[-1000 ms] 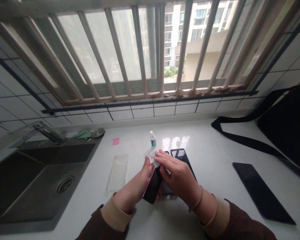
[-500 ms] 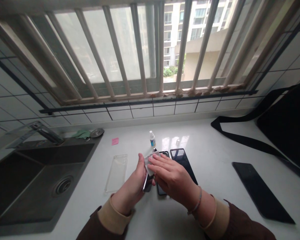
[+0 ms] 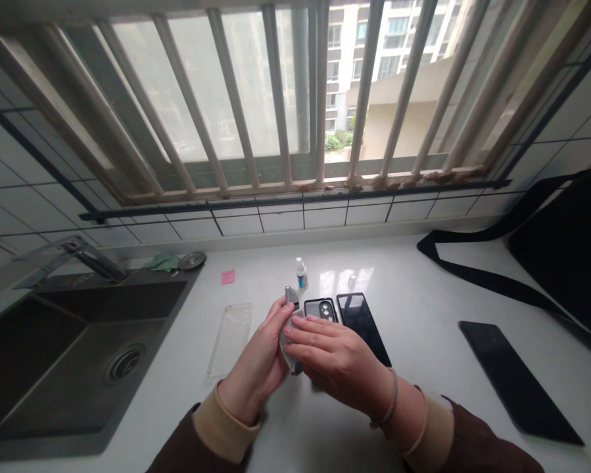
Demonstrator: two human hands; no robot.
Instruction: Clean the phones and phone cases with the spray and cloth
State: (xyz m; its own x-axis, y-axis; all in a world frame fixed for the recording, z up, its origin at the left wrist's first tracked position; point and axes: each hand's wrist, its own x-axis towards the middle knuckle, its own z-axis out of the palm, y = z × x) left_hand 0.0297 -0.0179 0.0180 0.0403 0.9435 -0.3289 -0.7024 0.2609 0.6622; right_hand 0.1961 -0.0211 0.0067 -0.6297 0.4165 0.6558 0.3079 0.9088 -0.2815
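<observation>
My left hand (image 3: 261,348) is wrapped round a smartphone (image 3: 290,295), which is tilted on its edge above the counter. With its fingers together, my right hand (image 3: 339,351) presses a white wipe (image 3: 298,316) against the phone's side, hiding much of both. Just behind and right of the phone lies a black phone case (image 3: 313,307) with camera cut-outs, partly covered by my right hand. Beyond it is a dark phone (image 3: 365,325). A clear phone case (image 3: 229,340) lies left of my hands. A small white spray bottle (image 3: 302,274) stands behind them.
At left is a dark sink (image 3: 83,368) with a faucet (image 3: 95,259) and a green cloth (image 3: 163,263). A pink note (image 3: 227,276) lies nearby. On the right are a black flat slab (image 3: 519,381) and a black bag (image 3: 566,243) with its strap. A barred window stands behind.
The phone has turned in my left hand, so its upper end now sticks up past the wipe. My right hand with the wipe has slid slightly down along it, uncovering more of the black case.
</observation>
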